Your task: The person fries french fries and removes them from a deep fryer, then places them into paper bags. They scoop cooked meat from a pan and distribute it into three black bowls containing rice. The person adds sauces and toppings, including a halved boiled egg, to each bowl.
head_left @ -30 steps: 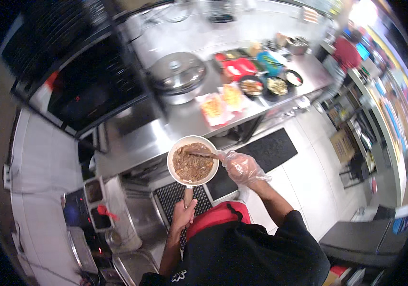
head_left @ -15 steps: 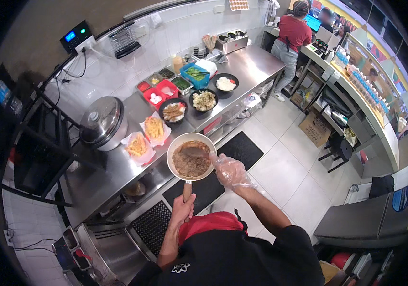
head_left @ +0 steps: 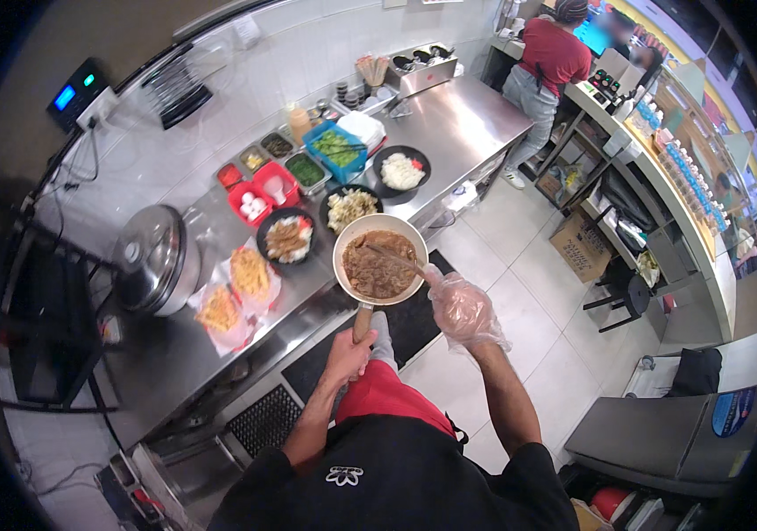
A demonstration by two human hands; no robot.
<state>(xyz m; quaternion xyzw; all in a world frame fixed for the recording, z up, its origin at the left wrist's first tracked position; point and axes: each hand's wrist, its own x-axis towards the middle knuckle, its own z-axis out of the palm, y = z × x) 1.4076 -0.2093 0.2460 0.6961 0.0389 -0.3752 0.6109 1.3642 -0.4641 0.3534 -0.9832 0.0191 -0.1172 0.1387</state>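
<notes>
My left hand [head_left: 347, 357] is wrapped round the wooden handle of a cream-coloured pan [head_left: 340, 265], held up in front of the counter edge. Brown saucy meat [head_left: 378, 276] fills its bottom. In a clear plastic glove, my right hand [head_left: 464, 305] grips a spatula [head_left: 402, 259] whose end dips into the meat. Just beyond the pan stands a black bowl of pale chopped food [head_left: 351, 209]. Left of it is a bowl of rice topped with brown strips [head_left: 288, 237]. A bowl of white rice with a red garnish [head_left: 401, 171] sits farther right.
Two paper-lined portions of fries [head_left: 251, 273] and a large lidded cooker [head_left: 155, 261] occupy the steel counter's left. Behind the bowls are small topping tubs [head_left: 306, 171] and a blue bin of greens [head_left: 335, 149]. A co-worker in red [head_left: 556, 55] stands at the far counter.
The pan has moved right and away from me, closer to the bowls, with both hands following. The spatula now lies at a different angle in the meat. My view has shifted too.
</notes>
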